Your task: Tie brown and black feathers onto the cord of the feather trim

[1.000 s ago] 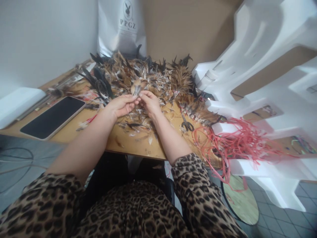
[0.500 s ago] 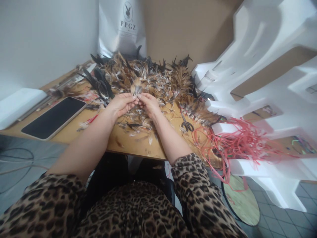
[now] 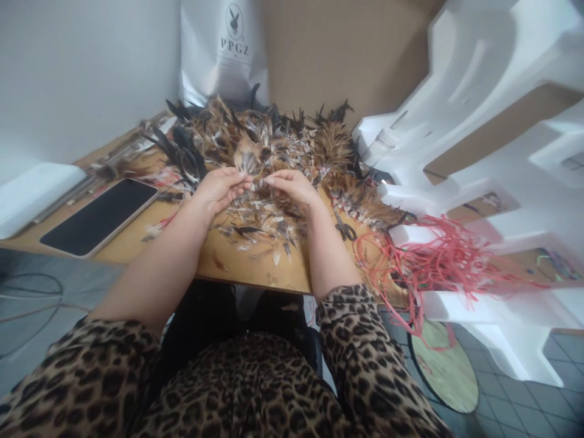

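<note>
Between the thumb and fingers of my left hand point(image 3: 228, 187) is a small tan-and-grey feather bunch point(image 3: 247, 159), its tips fanned upward. My right hand point(image 3: 292, 184) is a little to the right, apart from the left, with thumb and forefinger pinched together. Whatever may be in that pinch is too small to make out. Behind both hands lies a wide pile of brown, white and black feathers point(image 3: 335, 149). Loose feathers point(image 3: 278, 234) are scattered on the wooden table point(image 3: 255, 267) under my hands.
A phone point(image 3: 100, 217) lies at the left, near a white box point(image 3: 36, 191). Dark scissors point(image 3: 345, 226) rest right of my right forearm. Tangled red ribbon strips point(image 3: 438, 255) drape over white foam packing point(image 3: 483, 304). A silvery bag point(image 3: 223, 67) stands behind the pile.
My right hand has drawn away to the right from my left hand. The feather bunch stays in my left hand, shifted slightly left and up.
</note>
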Demonstrator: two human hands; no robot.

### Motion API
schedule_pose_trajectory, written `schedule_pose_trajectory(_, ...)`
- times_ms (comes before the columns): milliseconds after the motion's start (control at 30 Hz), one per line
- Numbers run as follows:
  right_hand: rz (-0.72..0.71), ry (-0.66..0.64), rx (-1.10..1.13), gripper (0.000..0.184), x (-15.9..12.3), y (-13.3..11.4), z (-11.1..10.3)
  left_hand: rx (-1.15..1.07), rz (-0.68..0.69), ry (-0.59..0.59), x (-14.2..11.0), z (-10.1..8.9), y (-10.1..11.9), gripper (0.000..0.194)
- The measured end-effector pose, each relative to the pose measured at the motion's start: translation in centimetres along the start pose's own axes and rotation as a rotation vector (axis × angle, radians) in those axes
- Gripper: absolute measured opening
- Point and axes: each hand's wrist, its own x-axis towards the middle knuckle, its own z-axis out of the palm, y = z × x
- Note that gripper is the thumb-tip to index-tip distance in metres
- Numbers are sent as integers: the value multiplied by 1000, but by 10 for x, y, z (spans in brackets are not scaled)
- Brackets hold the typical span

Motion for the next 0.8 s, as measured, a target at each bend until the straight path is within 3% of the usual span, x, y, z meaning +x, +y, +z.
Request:
schedule_pose_trajectory(67,-30,123,42,40,5,5,10,76,6,-41,-2,2,-2,9)
schedule_pose_trajectory(233,-36,140,44,42,13,13,31,220,26,-108,-6,5,-4,9)
schedule_pose_trajectory(533,-74,229,105,37,14,14,28,244,6,-127,-10,8,-1,14)
schedule_pose_trajectory(800,-84,300,138,30,15,14,34,221,-44,-73,-13,13,1,13)
